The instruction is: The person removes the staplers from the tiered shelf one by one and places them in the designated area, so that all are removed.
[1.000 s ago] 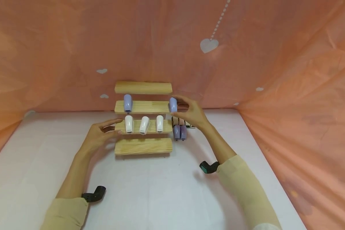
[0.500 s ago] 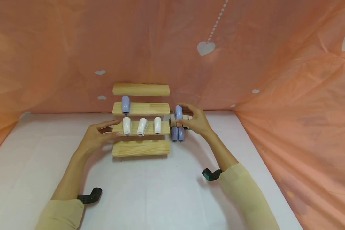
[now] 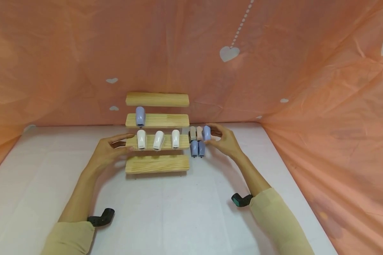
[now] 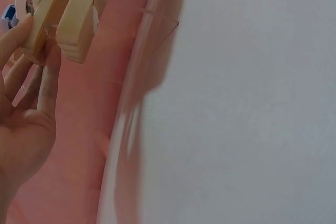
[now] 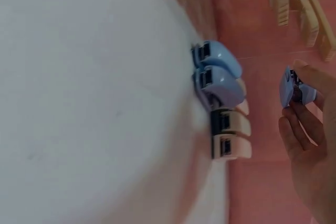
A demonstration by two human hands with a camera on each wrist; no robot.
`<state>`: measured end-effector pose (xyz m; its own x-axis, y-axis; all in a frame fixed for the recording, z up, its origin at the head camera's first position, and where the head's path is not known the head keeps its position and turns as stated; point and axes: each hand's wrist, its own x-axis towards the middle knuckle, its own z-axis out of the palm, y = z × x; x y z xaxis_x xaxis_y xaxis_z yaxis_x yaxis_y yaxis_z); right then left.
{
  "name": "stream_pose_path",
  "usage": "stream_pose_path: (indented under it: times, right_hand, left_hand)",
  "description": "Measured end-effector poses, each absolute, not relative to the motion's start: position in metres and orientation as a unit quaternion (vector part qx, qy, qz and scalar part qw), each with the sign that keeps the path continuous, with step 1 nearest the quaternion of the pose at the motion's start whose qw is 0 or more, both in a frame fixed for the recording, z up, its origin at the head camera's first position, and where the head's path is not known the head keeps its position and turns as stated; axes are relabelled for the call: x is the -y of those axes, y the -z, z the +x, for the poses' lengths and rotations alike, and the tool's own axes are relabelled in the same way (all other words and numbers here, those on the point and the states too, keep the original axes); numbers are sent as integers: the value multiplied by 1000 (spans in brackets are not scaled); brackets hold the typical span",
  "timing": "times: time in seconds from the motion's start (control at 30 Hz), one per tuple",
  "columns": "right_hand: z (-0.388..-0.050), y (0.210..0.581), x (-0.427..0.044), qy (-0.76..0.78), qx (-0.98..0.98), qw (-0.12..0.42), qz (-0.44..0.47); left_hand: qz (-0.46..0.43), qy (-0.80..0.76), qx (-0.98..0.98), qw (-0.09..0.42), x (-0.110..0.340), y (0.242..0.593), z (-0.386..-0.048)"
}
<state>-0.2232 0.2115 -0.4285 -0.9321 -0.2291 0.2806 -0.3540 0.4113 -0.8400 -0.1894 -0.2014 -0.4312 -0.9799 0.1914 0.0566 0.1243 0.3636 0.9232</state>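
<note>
In the head view my left hand (image 3: 105,152) grips the left end of a shelf on a tiered wooden rack (image 3: 157,164); the left wrist view shows fingers on both sides of that wooden board (image 4: 39,38). Three white mini staplers (image 3: 158,140) stand on this shelf. A lilac mini stapler (image 3: 140,116) sits on the left of the shelf above. Right of the rack, my right hand (image 3: 227,141) pinches another lilac mini stapler (image 5: 293,87) between thumb and fingers, held off the table in the right wrist view.
Beside the rack's right end, two lilac staplers (image 3: 198,149) stand in front of several pinkish-beige staplers (image 5: 233,145). An orange cloth (image 3: 274,63) with white hearts hangs behind and at the sides. White cloth (image 3: 166,212) covers the table.
My right hand has carried the lilac stapler off the right end of the upper shelf, rightward and down, past the staplers beside the rack. The left hand stays on the rack.
</note>
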Motion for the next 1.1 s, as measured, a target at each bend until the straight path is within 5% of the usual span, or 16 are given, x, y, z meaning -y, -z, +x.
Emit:
stream_pose_path:
  times: [0.53,1.1]
  right_hand:
    - [-218,454,-226,-472,873,-3,120]
    - [-215,475,-229,-439,888,-8,133]
  left_hand:
    - [87,-575,-813,37,202,431,-190]
    - [93,-573,-813,33,202,433,-191]
